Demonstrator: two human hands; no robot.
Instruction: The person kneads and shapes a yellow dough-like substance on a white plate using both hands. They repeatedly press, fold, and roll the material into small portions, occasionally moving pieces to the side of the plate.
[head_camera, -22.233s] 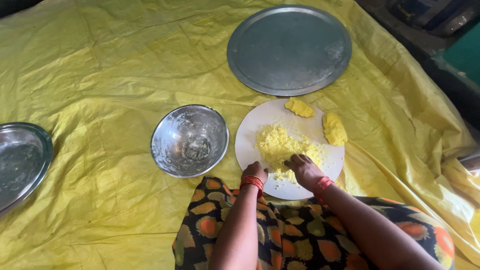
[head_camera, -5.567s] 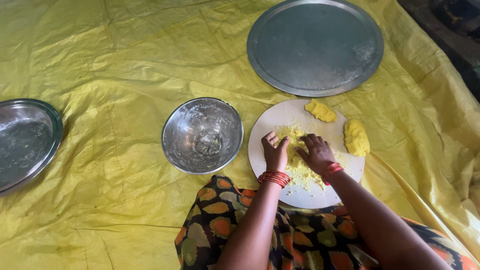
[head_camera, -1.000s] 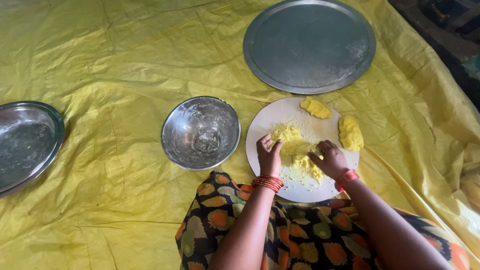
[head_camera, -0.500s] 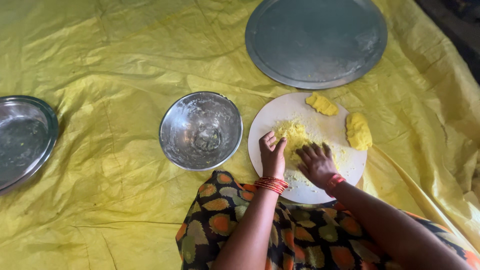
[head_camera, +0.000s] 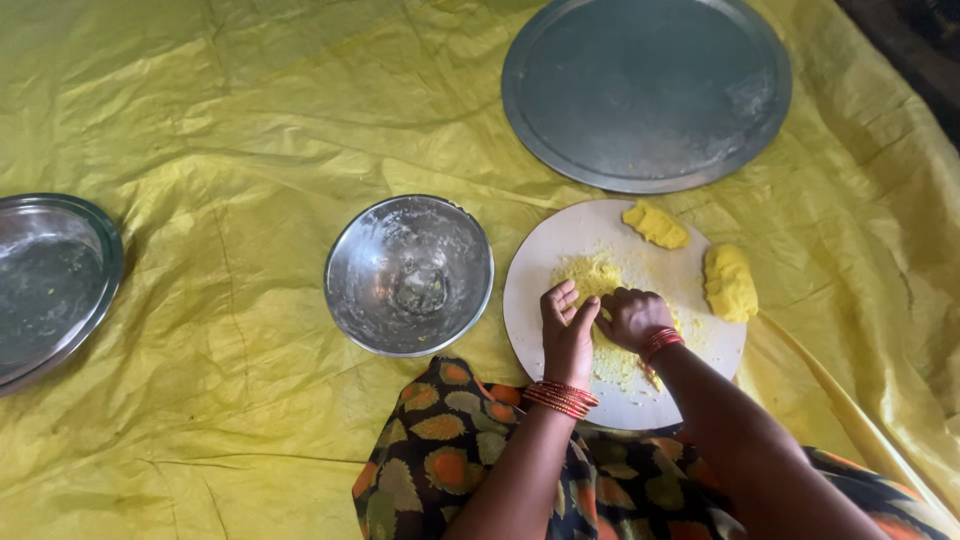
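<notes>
Dough (head_camera: 592, 275) on white board (head_camera: 545, 270), both hands on it.
Left to right: plate (head_camera: 55, 285), bowl (head_camera: 409, 274), left hand (head_camera: 567, 335) flat and open, right hand (head_camera: 632, 318) curled into the dough, two lumps (head_camera: 730, 282), tray (head_camera: 646, 90) behind.

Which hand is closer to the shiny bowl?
The left hand. It rests on the white round board, on the side toward the steel bowl. The right hand is on the crumbly yellow dough, farther from the bowl.

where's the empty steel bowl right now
In the head view, the round steel bowl sits on the yellow sheet, just left of the white round board with yellow dough.
</notes>
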